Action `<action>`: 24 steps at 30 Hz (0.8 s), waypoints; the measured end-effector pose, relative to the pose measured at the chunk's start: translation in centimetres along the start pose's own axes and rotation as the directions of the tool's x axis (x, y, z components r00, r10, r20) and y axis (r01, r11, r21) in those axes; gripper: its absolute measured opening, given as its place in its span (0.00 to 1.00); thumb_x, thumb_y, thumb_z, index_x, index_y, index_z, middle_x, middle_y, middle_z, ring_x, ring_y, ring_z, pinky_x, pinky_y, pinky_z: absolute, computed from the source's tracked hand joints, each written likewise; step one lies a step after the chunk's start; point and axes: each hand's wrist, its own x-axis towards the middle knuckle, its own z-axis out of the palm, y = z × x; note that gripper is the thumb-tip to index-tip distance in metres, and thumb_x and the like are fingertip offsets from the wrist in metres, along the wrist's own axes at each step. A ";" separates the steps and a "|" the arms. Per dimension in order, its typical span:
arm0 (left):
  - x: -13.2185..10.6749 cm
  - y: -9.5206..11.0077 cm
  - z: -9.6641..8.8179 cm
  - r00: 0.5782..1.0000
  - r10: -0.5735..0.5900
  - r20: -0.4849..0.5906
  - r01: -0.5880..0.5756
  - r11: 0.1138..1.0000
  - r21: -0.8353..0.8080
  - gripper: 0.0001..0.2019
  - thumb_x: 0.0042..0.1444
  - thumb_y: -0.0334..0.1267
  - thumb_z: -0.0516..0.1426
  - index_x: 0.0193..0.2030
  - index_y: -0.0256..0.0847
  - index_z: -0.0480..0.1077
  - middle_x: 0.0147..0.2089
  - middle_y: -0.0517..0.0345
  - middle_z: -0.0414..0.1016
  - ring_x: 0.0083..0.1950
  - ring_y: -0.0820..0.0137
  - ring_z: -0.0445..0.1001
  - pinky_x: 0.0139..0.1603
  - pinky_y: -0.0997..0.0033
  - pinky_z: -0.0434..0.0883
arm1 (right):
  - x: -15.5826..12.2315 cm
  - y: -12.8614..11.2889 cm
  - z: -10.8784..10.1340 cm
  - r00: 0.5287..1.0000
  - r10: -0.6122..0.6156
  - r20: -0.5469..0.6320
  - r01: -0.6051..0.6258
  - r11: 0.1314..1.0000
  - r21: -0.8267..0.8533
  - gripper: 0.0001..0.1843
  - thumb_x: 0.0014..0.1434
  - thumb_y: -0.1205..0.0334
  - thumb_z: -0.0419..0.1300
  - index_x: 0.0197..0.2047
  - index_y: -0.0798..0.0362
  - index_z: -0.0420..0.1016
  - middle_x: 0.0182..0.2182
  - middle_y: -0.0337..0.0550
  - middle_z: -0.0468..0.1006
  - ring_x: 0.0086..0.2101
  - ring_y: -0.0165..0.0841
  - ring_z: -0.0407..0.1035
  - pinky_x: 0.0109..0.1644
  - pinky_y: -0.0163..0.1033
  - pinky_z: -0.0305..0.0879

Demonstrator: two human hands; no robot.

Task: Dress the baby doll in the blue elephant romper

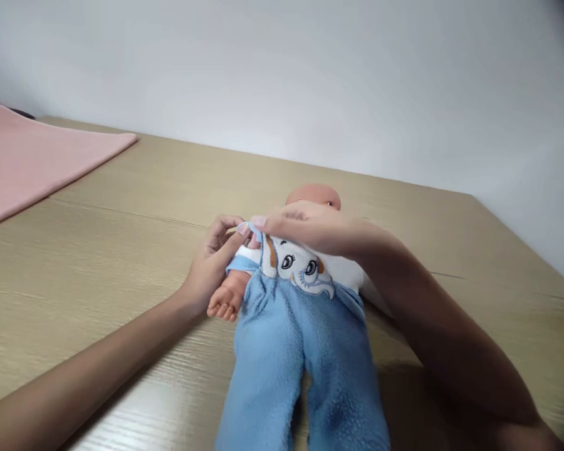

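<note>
A baby doll (231,294) lies on its back, its head at the far end and largely hidden behind my right hand. It wears a white shirt with blue cuffs and blue fleece overalls (305,351) with an elephant face embroidered on the white bib. At the doll's shoulder on the left, my left hand (214,260) pinches a light blue strap of the overalls between thumb and fingers. My right hand (305,224) reaches across the chest, its thumb and fingers closed on the bib's upper left corner beside that strap. The fastening itself is too small to make out.
The doll rests on a wooden table (122,275) with thin seams across its top. A folded pink cloth (42,156) lies at the far left, a dark object (22,113) just behind it. A pale wall (282,81) rises behind the table's back edge.
</note>
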 end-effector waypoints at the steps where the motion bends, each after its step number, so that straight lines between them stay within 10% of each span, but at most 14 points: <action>1: 0.1 0.1 -0.1 0.999 -0.029 0.014 0.029 1.000 -0.008 0.18 0.63 0.56 0.76 0.44 0.48 0.78 0.43 0.57 0.82 0.41 0.67 0.79 0.39 0.71 0.79 | -0.4 -0.7 0.5 0.999 0.048 -0.019 -0.048 0.999 0.004 0.15 0.74 0.48 0.62 0.41 0.48 0.82 0.37 0.41 0.87 0.38 0.39 0.78 0.42 0.43 0.68; 6: 0.7 0.3 -0.3 0.985 -0.158 0.064 0.160 0.987 -0.029 0.23 0.59 0.57 0.78 0.44 0.48 0.75 0.40 0.60 0.80 0.35 0.70 0.76 0.34 0.72 0.77 | -0.4 -1.9 2.7 0.944 0.053 -0.326 -0.138 0.961 -0.242 0.16 0.76 0.53 0.62 0.37 0.51 0.74 0.43 0.48 0.86 0.45 0.41 0.75 0.46 0.44 0.61; 24: 2.3 0.1 -1.2 0.879 -0.449 0.163 0.444 0.894 0.067 0.30 0.51 0.58 0.82 0.47 0.46 0.74 0.34 0.63 0.81 0.28 0.72 0.72 0.25 0.76 0.66 | 0.9 0.2 3.2 0.958 0.174 -0.227 -0.253 0.886 -0.389 0.12 0.76 0.58 0.58 0.46 0.55 0.80 0.45 0.56 0.90 0.40 0.42 0.77 0.40 0.43 0.54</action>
